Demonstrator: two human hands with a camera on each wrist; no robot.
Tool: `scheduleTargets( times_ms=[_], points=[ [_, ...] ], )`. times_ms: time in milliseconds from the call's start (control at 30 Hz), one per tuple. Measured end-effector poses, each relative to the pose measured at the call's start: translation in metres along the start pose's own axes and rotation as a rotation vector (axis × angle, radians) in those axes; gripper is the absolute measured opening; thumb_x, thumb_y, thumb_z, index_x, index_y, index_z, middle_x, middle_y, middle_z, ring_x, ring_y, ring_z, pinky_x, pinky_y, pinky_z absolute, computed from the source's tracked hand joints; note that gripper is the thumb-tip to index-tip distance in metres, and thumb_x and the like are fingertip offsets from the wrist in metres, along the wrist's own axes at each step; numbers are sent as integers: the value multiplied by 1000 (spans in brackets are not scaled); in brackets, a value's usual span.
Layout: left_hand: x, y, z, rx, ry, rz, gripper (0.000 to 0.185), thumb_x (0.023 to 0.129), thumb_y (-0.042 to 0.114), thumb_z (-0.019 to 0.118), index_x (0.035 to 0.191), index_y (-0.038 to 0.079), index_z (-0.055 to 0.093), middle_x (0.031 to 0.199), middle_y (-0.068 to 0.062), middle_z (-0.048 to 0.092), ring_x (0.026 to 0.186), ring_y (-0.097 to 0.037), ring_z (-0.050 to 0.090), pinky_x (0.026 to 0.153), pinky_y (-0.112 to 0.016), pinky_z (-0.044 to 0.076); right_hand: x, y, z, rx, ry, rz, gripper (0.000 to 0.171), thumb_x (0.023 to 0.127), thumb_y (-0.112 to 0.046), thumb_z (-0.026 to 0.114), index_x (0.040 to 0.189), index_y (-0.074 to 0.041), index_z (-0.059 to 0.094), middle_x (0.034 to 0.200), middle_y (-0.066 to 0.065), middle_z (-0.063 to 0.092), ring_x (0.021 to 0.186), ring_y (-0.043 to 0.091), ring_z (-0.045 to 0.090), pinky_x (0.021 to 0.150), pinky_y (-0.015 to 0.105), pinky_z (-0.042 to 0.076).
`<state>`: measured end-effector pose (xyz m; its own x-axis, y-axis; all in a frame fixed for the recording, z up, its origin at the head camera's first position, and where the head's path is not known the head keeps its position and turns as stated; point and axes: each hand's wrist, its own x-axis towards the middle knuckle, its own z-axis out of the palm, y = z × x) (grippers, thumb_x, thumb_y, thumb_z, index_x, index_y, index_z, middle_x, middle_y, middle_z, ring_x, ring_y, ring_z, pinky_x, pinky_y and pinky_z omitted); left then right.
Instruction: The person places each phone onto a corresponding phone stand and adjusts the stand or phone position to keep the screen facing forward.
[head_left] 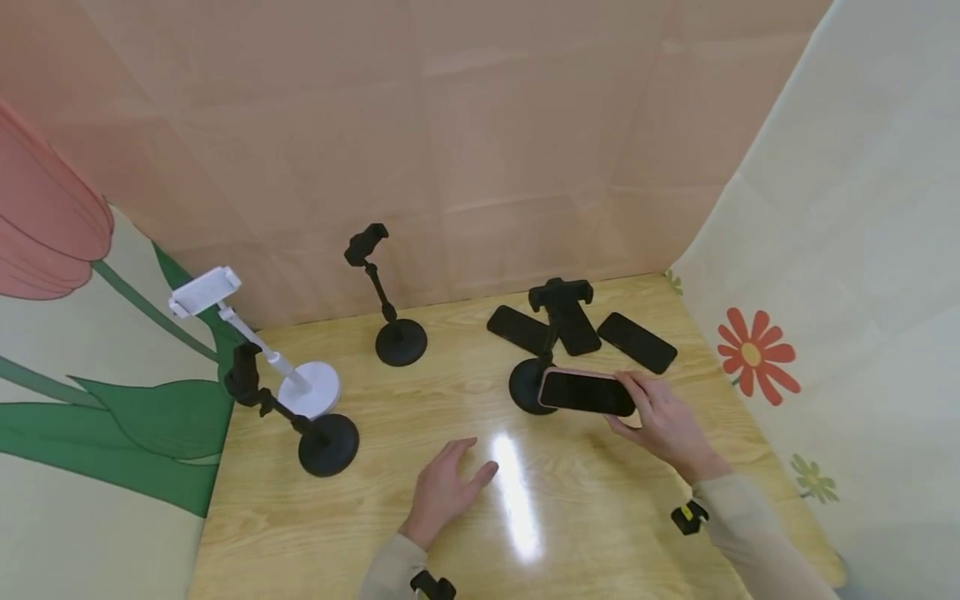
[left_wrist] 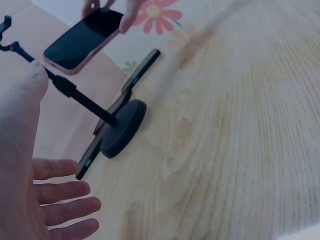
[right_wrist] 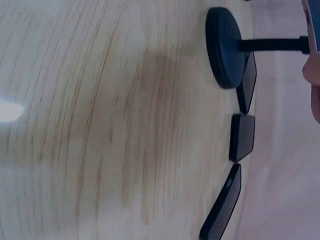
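My right hand grips a phone in a pink case by its right end and holds it flat above the table, screen up, just in front of a black phone stand. The left wrist view shows that phone held in the air above the stand's round base. My left hand hovers open over the wooden table, fingers spread, holding nothing. Three black phones lie behind the stand, one at the left, one in the middle and one at the right.
Another black stand is at the back centre. A white stand and a black stand are at the left. Fabric backdrops wall the table on three sides, with a flower print at the right.
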<state>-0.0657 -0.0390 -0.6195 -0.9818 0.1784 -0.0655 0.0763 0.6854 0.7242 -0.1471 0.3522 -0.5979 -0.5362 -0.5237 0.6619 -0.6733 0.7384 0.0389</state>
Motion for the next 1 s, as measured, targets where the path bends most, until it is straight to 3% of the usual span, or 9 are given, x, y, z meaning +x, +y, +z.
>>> scheduleTargets(
  times_ms=[267, 433, 567, 700, 833, 1000],
  points=[
    [12, 18, -3, -155, -18, 9, 62, 104, 62, 47, 142, 16, 61, 139, -4, 64, 123, -25, 64, 102, -50, 53, 17, -25, 5, 58, 8, -86, 68, 99, -49, 59, 132, 11, 62, 120, 27, 65, 97, 37, 67, 76, 49, 61],
    [22, 28, -8, -248, 24, 88, 50, 112, 42, 36, 139, 10, 64, 127, -8, 70, 113, -25, 68, 100, -47, 54, 28, -46, 11, 68, 3, -142, 62, 99, -44, 60, 131, 9, 62, 120, 24, 66, 97, 33, 67, 76, 46, 63],
    [29, 36, -14, -381, 16, 98, 54, 115, 34, 25, 133, 4, 66, 121, -14, 73, 107, -28, 70, 98, -43, 56, 35, -59, 18, 80, 33, -190, 58, 98, -39, 61, 131, 8, 63, 119, 23, 66, 96, 32, 67, 74, 42, 63],
    [33, 40, -21, -581, -79, 37, 67, 114, 41, 16, 132, 2, 68, 122, -17, 73, 109, -28, 69, 94, -34, 54, 39, -72, 23, 87, 22, -233, 56, 101, -38, 57, 133, 7, 62, 121, 23, 66, 98, 31, 69, 76, 41, 63],
    [33, 38, -26, -750, -202, -28, 74, 113, 47, 15, 133, -2, 66, 124, -20, 72, 99, -20, 68, 83, -27, 51, 41, -81, 27, 108, -8, -270, 56, 104, -39, 53, 134, 7, 61, 122, 22, 66, 100, 30, 71, 79, 40, 63],
    [30, 30, -32, -765, -336, -64, 76, 113, 47, 17, 126, -9, 66, 114, -26, 72, 89, -10, 63, 86, -26, 47, 44, -88, 30, 139, -28, -293, 55, 104, -38, 55, 136, 7, 61, 124, 22, 65, 103, 29, 70, 82, 39, 63]
  ],
)
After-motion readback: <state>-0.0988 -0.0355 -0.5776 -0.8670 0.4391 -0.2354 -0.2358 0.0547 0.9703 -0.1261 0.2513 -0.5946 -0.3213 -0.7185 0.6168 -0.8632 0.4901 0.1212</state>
